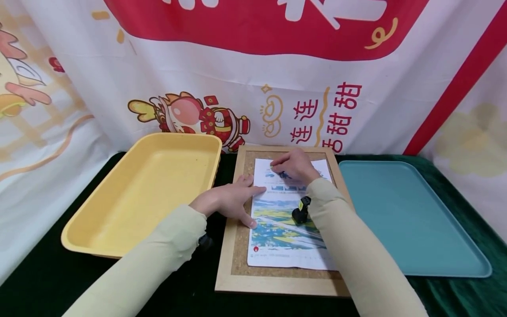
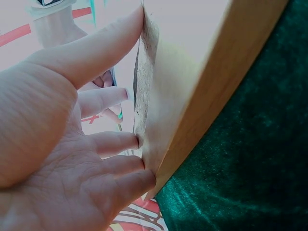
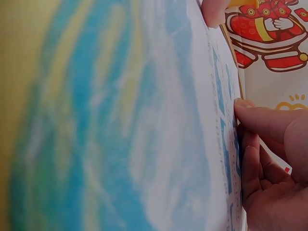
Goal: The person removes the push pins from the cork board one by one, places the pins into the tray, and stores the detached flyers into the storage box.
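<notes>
A printed sheet (image 1: 277,215) is laid on a wood-framed corkboard (image 1: 242,242), its lower right part hidden by the right sleeve (image 1: 340,229). The sheet's left edge is touched by the left hand (image 1: 231,198), whose fingers are spread, with nothing gripped. The right hand (image 1: 295,165) is poised at the sheet's upper part, thumb and forefinger brought together; whether something small is pinched cannot be told. Light, even pressure is probably best applied at the left edge, so that the paper is neither creased nor slid, while the right fingertips are placed precisely.

The corkboard is set on dark green cloth (image 1: 178,290) between 2 trays: a yellow tray (image 1: 158,198) at left and a teal tray (image 1: 412,220) at right. The background is covered by a printed white hanging (image 1: 245,66).
</notes>
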Available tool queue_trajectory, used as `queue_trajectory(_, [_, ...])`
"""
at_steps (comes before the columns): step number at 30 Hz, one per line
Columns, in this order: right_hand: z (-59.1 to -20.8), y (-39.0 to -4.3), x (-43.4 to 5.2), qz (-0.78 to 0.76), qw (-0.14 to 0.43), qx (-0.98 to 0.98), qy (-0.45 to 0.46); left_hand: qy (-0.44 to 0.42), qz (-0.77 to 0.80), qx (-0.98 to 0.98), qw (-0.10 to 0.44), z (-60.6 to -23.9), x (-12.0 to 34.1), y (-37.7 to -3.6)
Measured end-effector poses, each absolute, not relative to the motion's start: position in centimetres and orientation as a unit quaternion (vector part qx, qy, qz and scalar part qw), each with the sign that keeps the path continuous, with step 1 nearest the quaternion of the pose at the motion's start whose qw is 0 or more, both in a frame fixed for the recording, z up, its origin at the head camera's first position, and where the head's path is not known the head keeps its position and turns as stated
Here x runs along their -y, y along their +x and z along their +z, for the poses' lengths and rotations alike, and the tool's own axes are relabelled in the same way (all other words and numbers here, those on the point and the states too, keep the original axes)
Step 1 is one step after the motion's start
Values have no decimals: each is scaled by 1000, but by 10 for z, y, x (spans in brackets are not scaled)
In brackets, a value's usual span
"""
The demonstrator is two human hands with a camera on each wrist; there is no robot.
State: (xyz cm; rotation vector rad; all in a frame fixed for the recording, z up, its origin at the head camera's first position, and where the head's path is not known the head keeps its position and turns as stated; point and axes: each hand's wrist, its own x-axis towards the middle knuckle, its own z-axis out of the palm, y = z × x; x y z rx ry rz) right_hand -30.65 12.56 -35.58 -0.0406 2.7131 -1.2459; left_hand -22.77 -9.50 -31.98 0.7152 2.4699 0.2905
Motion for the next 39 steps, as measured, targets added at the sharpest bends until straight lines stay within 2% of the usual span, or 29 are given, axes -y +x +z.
queue_trajectory(16, [-355,-306,-122,-419,58,-906,1,264,103,-919,276,-317,94,-227])
queue_trajectory(39, [-347,-310,-115,-424,124,-896,50,268,107,-918,273,-320,94,-228])
